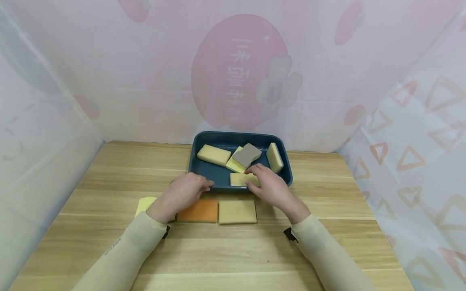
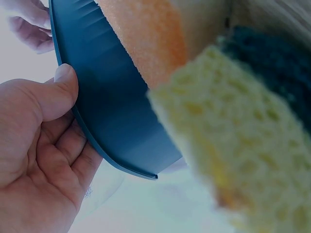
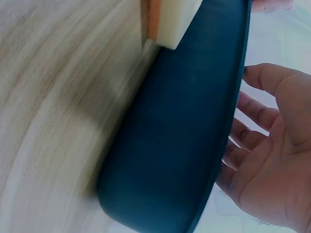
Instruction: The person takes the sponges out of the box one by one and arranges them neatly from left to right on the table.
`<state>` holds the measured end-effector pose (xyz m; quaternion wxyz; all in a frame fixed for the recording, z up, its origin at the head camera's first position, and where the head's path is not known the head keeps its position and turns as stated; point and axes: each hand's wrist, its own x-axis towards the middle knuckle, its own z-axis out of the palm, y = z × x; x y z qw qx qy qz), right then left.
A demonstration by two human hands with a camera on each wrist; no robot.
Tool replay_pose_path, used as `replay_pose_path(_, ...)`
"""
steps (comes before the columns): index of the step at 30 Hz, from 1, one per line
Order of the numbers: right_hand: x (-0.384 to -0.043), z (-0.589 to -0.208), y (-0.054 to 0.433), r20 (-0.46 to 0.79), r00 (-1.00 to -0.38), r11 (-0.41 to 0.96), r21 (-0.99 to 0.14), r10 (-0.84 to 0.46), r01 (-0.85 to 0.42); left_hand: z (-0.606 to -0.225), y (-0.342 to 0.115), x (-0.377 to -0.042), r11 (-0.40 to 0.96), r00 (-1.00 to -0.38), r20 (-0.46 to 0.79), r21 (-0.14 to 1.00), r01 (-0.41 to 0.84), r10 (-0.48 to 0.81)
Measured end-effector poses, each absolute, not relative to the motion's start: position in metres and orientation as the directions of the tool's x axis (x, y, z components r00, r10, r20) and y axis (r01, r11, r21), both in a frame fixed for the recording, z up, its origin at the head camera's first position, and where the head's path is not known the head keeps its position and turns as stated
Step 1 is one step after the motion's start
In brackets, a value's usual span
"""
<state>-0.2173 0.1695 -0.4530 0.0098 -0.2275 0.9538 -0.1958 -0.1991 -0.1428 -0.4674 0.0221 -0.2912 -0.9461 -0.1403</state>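
Note:
A dark blue tray (image 1: 204, 171) lies across the back of the table with several sponges in it. At its near left rim, my left hand (image 1: 185, 190) grips the edge; in the left wrist view the thumb (image 2: 65, 85) overlaps the outer wall, fingers behind. My right hand (image 1: 271, 188) reaches over the near rim, thumb and index finger spread over a flat pale yellow sponge (image 1: 238, 180). Part of that sponge is hidden under the hand. In the right wrist view the thumb tip (image 3: 252, 75) is right at the rim, the other fingers loosely bent behind it.
In the tray lie a beige sponge (image 1: 214, 155), a grey wavy sponge (image 1: 247, 154) over a yellow one (image 1: 234, 165), and a sponge on edge (image 1: 274, 157). In front are an orange sponge (image 1: 199, 211), a tan sponge (image 1: 237, 212) and a yellow sponge (image 1: 144, 204).

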Motion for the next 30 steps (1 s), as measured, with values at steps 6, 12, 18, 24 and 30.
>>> replay_pose_path(6,-0.231,-0.457,0.172,0.044,-0.901,0.822,-0.392,-0.431,-0.412,-0.467,-0.144,-0.199,0.794,-0.831,0.122,0.248,0.555,0.543)
replay_pose_path(12,-0.243,-0.461,0.173,-0.017,-0.905,0.832,-0.402,-0.425,-0.383,-0.468,-0.144,-0.199,0.797,-0.835,0.117,0.253,0.549,0.538)
replay_pose_path(18,-0.252,-0.463,0.173,-0.082,-0.908,0.849,-0.399,-0.41,-0.347,-0.469,-0.144,-0.199,0.797,-0.836,0.121,0.256,0.547,0.535)
replay_pose_path(24,-0.261,-0.464,0.173,-0.124,-0.907,0.855,-0.405,-0.403,-0.324,-0.47,-0.144,-0.199,0.794,-0.834,0.136,0.255,0.551,0.535)
replay_pose_path(30,-0.279,-0.483,0.181,-0.118,-0.893,0.846,-0.395,-0.434,-0.359,-0.47,-0.143,-0.2,0.793,-0.832,0.135,0.253,0.554,0.538)
